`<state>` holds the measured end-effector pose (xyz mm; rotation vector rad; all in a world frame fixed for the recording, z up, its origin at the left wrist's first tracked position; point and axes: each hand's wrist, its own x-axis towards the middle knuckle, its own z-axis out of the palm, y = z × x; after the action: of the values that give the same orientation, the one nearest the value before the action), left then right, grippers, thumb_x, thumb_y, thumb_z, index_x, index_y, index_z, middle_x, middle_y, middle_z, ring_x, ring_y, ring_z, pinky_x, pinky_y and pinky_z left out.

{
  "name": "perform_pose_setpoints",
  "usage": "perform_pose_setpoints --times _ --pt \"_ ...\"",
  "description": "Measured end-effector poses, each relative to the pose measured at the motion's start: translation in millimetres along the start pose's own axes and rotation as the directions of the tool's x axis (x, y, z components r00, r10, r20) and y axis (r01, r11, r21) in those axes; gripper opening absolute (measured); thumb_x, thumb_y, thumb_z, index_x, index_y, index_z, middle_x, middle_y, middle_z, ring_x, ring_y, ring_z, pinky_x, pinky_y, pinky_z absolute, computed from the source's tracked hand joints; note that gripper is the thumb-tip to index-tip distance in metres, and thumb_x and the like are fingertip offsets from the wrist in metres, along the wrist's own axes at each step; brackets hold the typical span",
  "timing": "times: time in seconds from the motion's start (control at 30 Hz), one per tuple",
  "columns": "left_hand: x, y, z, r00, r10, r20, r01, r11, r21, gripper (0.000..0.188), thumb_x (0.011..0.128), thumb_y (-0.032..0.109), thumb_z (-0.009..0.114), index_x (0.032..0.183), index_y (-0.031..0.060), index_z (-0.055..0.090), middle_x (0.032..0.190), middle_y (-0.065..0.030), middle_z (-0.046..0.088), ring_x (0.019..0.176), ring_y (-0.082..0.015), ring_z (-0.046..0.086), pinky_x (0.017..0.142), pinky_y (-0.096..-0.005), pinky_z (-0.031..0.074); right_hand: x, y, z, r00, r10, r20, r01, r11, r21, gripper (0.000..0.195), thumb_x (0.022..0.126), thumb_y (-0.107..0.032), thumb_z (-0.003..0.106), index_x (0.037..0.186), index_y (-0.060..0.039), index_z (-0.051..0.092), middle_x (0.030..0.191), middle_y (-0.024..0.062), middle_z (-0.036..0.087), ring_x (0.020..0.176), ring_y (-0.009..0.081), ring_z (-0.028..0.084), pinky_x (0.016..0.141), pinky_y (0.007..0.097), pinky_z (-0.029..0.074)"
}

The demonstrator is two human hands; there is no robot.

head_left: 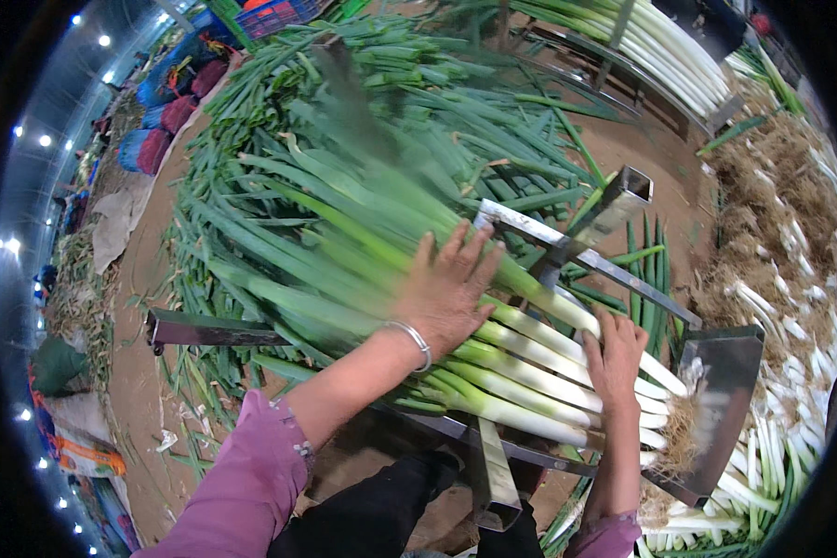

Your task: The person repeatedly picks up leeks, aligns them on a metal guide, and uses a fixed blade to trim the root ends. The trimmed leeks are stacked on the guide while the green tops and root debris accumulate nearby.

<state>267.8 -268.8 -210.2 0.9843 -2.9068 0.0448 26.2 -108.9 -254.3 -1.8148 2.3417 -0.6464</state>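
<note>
Long green onions [530, 363] lie side by side across a metal frame [600, 268], white ends towards a metal end plate [729, 408] on the right, green leaves spreading left. My left hand [453, 289], with a bangle at the wrist, lies with fingers spread on top of the onions where green meets white. My right hand [614, 356] has its fingers bent around the white shaft of an upper onion; other shafts pass beneath and beside it. Brown roots [682, 425] show near the plate. The leaves around my left hand are partly blurred.
Cut green leaves [404, 63] are heaped beyond the frame. Another rack holds onions [669, 56] at the upper right. Roots and white trimmings [760, 188] pile along the right. Square metal posts [216, 329] stick out around the frame. A blue crate [279, 17] and net sacks [143, 148] stand further off.
</note>
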Motion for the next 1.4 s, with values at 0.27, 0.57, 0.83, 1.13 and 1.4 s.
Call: perform_pose_setpoints --times 0.27,0.57,0.83,1.13,1.4 --pt "14 -18 3 0.988 0.08 -0.133 -0.074 0.996 0.05 0.047 0.089 0.023 0.057 0.133 0.0093 0.053 0.148 -0.0101 0.043 0.143 -0.0288 0.032 0.112 -0.0595 0.026 -5 4 6 0.995 0.055 0.078 -0.061 0.995 0.073 0.035 0.089 -0.027 0.059 0.116 -0.005 0.062 0.112 0.0169 0.06 0.108 0.0355 0.053 0.098 0.0458 0.034" --pt "30 -99 -16 0.968 0.14 -0.21 -0.099 0.976 0.196 0.037 0.076 0.014 0.07 0.111 0.0122 0.059 0.112 -0.0071 0.058 0.098 -0.0264 0.056 0.086 -0.0423 0.044 -5 9 14 1.0 -0.019 -0.014 0.02 0.998 0.068 0.031 0.09 -0.028 0.058 0.11 -0.004 0.062 0.094 0.0165 0.058 0.093 0.0373 0.053 0.084 0.0468 0.038" --pt "33 -115 -37 0.954 0.253 -0.16 -0.254 0.967 0.015 0.021 0.085 0.017 0.065 0.105 0.0104 0.063 0.101 -0.0074 0.061 0.094 -0.0263 0.059 0.081 -0.0392 0.046 -6 11 14 1.0 0.008 0.0 -0.008 0.997 0.081 0.032 0.09 -0.027 0.059 0.112 -0.0055 0.064 0.094 0.0151 0.06 0.094 0.0351 0.054 0.085 0.0454 0.036" --pt "15 -127 -45 0.955 0.031 0.294 0.147 0.812 -0.565 0.038 0.098 0.035 0.055 0.109 -0.0008 0.063 0.097 -0.014 0.067 0.087 -0.0243 0.065 0.081 -0.0366 0.051 -5 10 12 0.999 0.026 0.029 -0.029 0.995 0.09 0.034 0.09 -0.028 0.058 0.114 -0.0044 0.063 0.103 0.0162 0.062 0.1 0.035 0.055 0.088 0.0447 0.037" --pt "30 -119 -52 0.888 -0.063 0.455 0.382 0.653 -0.654 0.032 0.096 0.033 0.059 0.098 0.0006 0.064 0.084 -0.004 0.065 0.078 -0.013 0.059 0.072 -0.0289 0.05 -5 13 13 0.997 0.051 0.063 -0.056 0.995 0.086 0.036 0.091 -0.03 0.057 0.117 -0.0051 0.063 0.108 0.0174 0.062 0.105 0.0356 0.055 0.092 0.0452 0.036"
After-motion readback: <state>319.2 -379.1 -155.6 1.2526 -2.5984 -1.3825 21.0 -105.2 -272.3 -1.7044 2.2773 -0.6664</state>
